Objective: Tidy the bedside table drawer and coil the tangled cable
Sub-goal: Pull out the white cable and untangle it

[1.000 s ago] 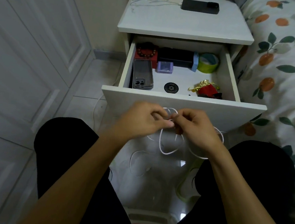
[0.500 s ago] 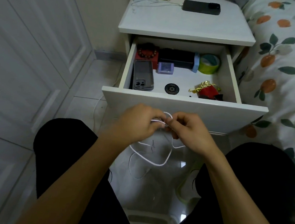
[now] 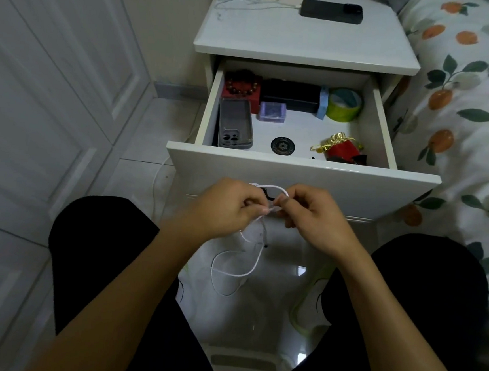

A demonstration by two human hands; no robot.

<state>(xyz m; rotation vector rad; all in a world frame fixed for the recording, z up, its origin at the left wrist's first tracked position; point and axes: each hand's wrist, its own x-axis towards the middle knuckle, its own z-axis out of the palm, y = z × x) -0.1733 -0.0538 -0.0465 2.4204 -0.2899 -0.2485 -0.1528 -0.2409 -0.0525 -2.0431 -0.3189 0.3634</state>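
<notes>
A white bedside table [image 3: 306, 40] stood at upper centre of the frame, a black phone [image 3: 331, 11] lying flat at its top right edge with a thin white charging cable [image 3: 253, 4] trailing left across the top. Its open white drawer [image 3: 299, 184] at mid-frame carried a grey phone case [image 3: 236, 124] at left, a green tape roll [image 3: 344, 104] at upper right, and a black round disc [image 3: 282, 145] near the front.

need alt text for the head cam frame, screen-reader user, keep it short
Seen from above, a seated person's left hand and right hand pinch a tangled white cable in front of an open bedside drawer; its slack loops hang between their knees. The drawer holds a phone case, green tape roll and small boxes. A black phone lies on the table top.
</notes>
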